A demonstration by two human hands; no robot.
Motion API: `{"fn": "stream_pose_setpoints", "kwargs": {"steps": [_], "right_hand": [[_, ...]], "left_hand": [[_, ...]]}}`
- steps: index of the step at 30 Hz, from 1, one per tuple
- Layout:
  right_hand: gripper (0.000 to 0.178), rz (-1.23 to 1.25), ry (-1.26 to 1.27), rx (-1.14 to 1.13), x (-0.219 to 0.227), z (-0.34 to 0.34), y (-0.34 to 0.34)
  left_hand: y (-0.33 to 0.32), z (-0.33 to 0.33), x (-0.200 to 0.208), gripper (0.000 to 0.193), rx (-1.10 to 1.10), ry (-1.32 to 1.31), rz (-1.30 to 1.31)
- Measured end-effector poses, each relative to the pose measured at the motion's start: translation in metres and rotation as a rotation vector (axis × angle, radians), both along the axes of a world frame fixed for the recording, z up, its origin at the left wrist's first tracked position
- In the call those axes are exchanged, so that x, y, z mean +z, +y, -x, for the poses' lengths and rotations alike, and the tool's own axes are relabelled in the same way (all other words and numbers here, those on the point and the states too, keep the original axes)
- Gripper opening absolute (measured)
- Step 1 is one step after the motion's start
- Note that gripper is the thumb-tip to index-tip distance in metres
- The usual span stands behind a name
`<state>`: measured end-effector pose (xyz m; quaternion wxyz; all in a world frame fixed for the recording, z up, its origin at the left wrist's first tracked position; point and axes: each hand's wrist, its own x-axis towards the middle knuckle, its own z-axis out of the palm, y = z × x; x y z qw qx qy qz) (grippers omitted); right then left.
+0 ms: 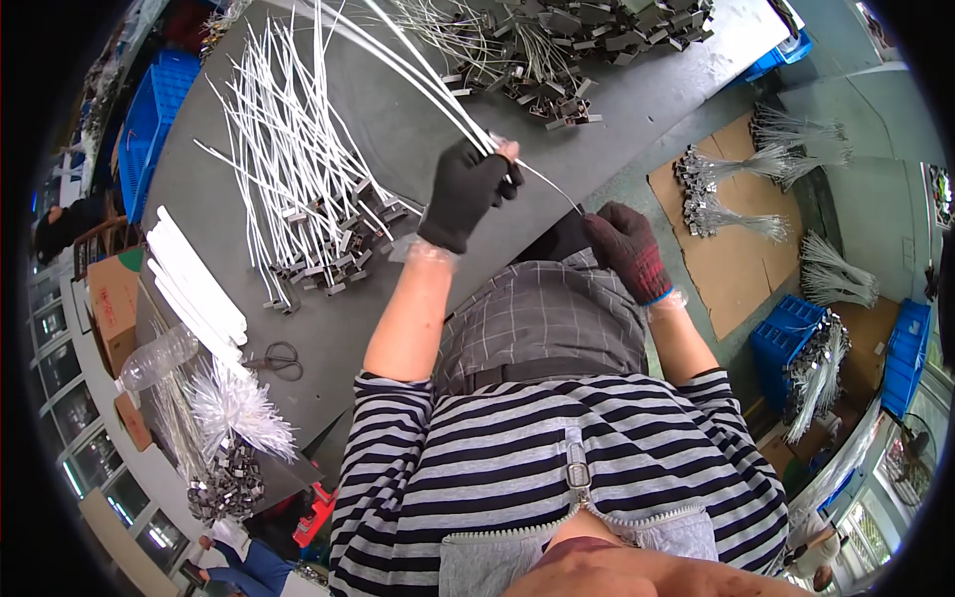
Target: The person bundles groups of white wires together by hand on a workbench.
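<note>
My left hand [464,197], in a black glove with bare fingertips, is closed round several long thin white tubes [428,88] that run up past the table's far side. From its fingers a thin wire [545,179] stretches down to the right. My right hand [627,249], in a dark red and black glove, pinches the wire's other end beside a small dark piece, mostly hidden. Left of my hands lies a heap of white-sleeved wires [288,129] with metal clips at their near ends. Bare wires with dark metal clips [567,104] are piled at the far side.
On the grey table [398,274] at left lie white tube bundles [194,279], scissors [279,361], a plastic bottle [159,360] and bundled wires [234,408]. Right of the table, wire bundles [741,219] lie on cardboard [731,284], near blue crates [786,333]. Another blue crate [159,109] stands far left.
</note>
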<state>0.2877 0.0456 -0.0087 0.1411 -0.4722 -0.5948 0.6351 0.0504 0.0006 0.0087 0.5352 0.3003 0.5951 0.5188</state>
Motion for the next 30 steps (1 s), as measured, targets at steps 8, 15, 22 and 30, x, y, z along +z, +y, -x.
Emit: {"fn": "stream_pose_setpoints", "kwargs": {"steps": [8,15,22,30], "right_hand": [[0.025,-0.212,-0.035,-0.069,0.008,0.030,-0.007],[0.029,-0.201,0.188,-0.316,-0.042,0.050,0.006],[0.037,0.393,0.216,-0.361,0.007,0.058,0.010],[0.050,0.480,0.289,-0.149,0.027,0.082,0.010]], "left_hand": [[-0.008,-0.027,-0.021,0.012,0.035,0.017,-0.079],[-0.013,-0.052,-0.014,0.011,0.299,0.114,-0.296],[-0.016,-0.019,0.012,0.014,0.346,0.192,-0.200],[-0.022,-0.027,0.006,0.019,0.232,0.172,-0.048]]}}
